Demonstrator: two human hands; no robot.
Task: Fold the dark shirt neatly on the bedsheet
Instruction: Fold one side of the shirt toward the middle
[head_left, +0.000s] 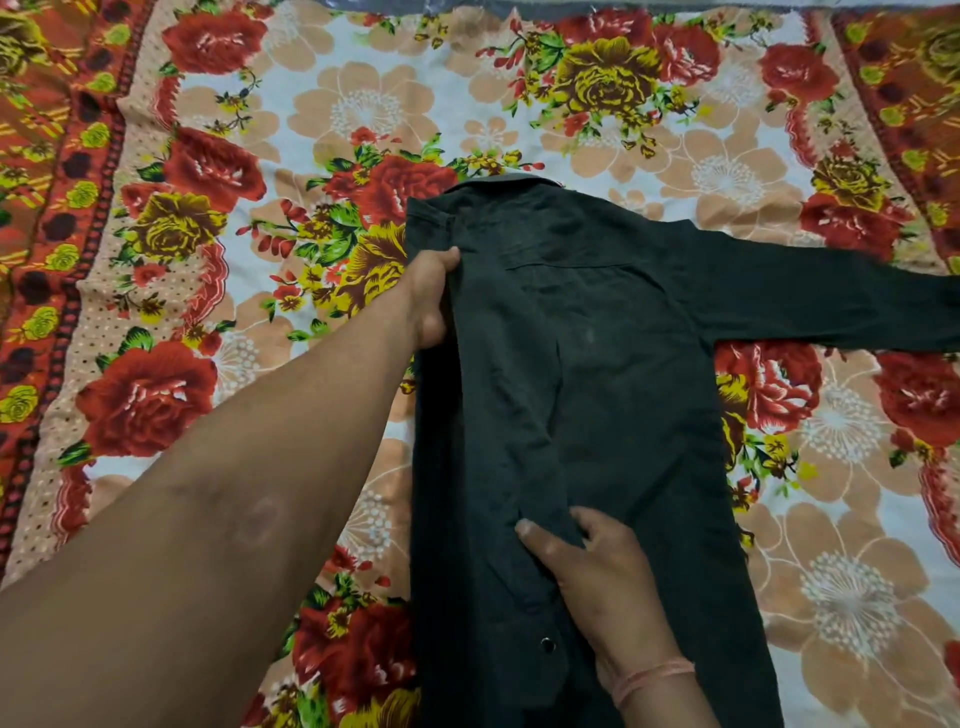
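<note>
The dark shirt (597, 374) lies back-up on the floral bedsheet (291, 119), collar toward the far side. Its left side is folded inward over the body, and the folded sleeve runs down the middle. The right sleeve (831, 301) stretches out flat to the right edge of the view. My left hand (431, 296) grips the folded left edge near the shoulder. My right hand (587, 566) pinches the folded sleeve fabric low on the shirt, just above a cuff with a metal snap (547, 645).
The bedsheet has a red patterned border (57, 218) down the left and another at the far right (914, 104). A grey strip of floor or mattress edge (467, 5) shows at the top.
</note>
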